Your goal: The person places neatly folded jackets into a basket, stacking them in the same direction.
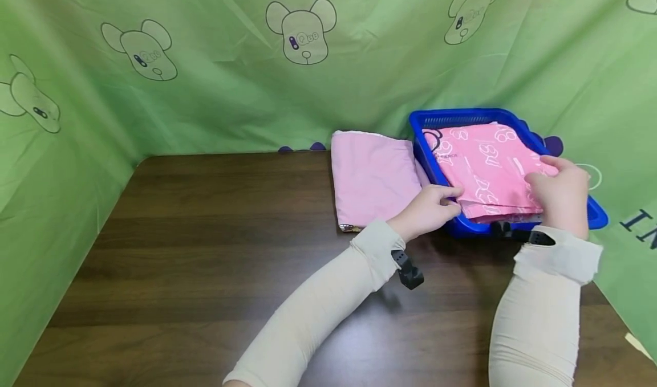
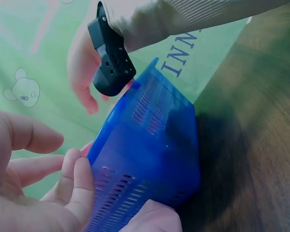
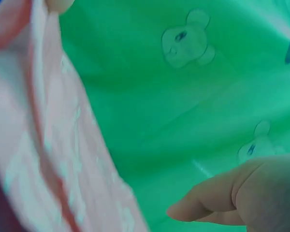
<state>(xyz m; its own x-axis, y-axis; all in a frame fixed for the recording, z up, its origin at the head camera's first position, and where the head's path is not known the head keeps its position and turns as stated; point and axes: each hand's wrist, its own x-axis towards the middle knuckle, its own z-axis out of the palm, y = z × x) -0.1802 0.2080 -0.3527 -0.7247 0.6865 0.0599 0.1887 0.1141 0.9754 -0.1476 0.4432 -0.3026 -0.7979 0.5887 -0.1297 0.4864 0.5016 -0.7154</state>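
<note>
A folded bright pink cloth with white printed figures (image 1: 485, 162) lies inside a blue plastic basket (image 1: 597, 214) at the right of the table. My left hand (image 1: 427, 209) is at the basket's front left corner, its fingertips by the rim and the cloth's corner. In the left wrist view its thumb stands apart from the loosely bent fingers. Over the right side of the cloth is my right hand (image 1: 563, 190), thumb and fingers spread apart. The right wrist view shows the folded cloth layers (image 3: 82, 140) at left, with a gap between them and the right hand's fingers.
A folded pale pink cloth (image 1: 374, 176) lies on the brown wooden table (image 1: 205, 250), against the basket's left side. Green curtain (image 1: 215, 79) with printed bear heads hangs behind and at both sides. Black cameras are strapped to both wrists.
</note>
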